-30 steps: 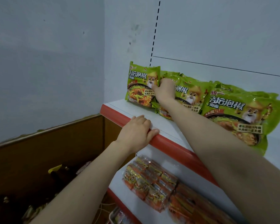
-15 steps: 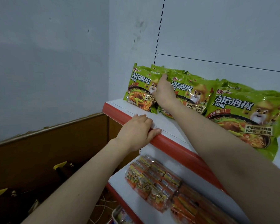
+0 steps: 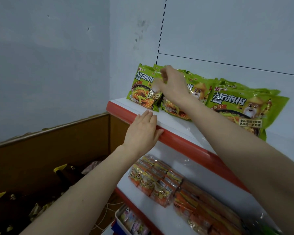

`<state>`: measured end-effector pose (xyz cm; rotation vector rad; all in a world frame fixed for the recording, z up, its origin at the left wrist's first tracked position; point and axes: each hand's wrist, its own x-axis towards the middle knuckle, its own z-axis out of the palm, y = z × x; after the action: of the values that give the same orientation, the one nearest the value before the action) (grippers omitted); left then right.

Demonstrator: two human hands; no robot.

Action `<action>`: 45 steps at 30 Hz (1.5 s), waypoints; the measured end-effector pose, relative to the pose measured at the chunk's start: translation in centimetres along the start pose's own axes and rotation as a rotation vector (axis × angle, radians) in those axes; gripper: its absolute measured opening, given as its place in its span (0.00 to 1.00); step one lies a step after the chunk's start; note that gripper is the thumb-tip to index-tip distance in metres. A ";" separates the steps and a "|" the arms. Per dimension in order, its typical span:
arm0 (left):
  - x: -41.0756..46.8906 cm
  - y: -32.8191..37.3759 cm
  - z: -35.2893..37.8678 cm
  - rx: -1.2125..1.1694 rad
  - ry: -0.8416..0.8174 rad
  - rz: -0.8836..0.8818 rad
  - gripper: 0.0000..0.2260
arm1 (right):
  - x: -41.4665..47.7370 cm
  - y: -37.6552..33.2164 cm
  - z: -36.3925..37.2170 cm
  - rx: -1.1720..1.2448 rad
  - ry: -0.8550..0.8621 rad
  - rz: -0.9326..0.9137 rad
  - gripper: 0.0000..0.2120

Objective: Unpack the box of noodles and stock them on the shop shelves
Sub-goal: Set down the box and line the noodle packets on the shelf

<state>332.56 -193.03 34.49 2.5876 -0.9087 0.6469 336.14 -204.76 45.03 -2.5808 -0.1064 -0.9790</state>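
Note:
Several green noodle packs stand upright in a row at the back of the top shelf [image 3: 174, 123], which is white with a red front edge. The leftmost pack [image 3: 142, 89] leans by the corner, a second pack [image 3: 199, 89] is beside it, and a larger-looking one [image 3: 236, 107] is on the right. My right hand [image 3: 172, 85] is raised in front of the second pack, its blurred fingers curled over that pack's top edge. My left hand [image 3: 143, 133] rests flat on the shelf's front edge, thumb against the red strip. No box is in view.
Orange and yellow snack packs [image 3: 159, 182] lie on the white shelf below. A white basket of small packets [image 3: 134, 223] sits lower still. A brown wooden panel [image 3: 58, 146] runs along the left wall, with dark bags and clutter [image 3: 66, 173] beneath it.
My right hand has lifted from the pack fronts to the top edge of the second pack. The packs now stand more upright. My left hand stays on the shelf edge.

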 end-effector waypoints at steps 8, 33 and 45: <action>-11.7 -0.9 1.6 -0.047 0.025 0.006 0.13 | -8.2 -7.5 4.3 0.113 -0.198 -0.197 0.16; -46.7 -1.7 19.1 -0.028 -0.776 -1.000 0.15 | -42.4 1.2 29.0 0.117 -1.084 -0.183 0.15; -59.7 -5.7 40.9 0.074 -0.913 -0.922 0.13 | -68.6 12.2 44.3 0.039 -1.360 0.088 0.14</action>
<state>307.37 -176.55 -31.56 2.9075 0.2274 -0.7974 314.43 -195.32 -34.07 -2.6654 -0.3346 0.9024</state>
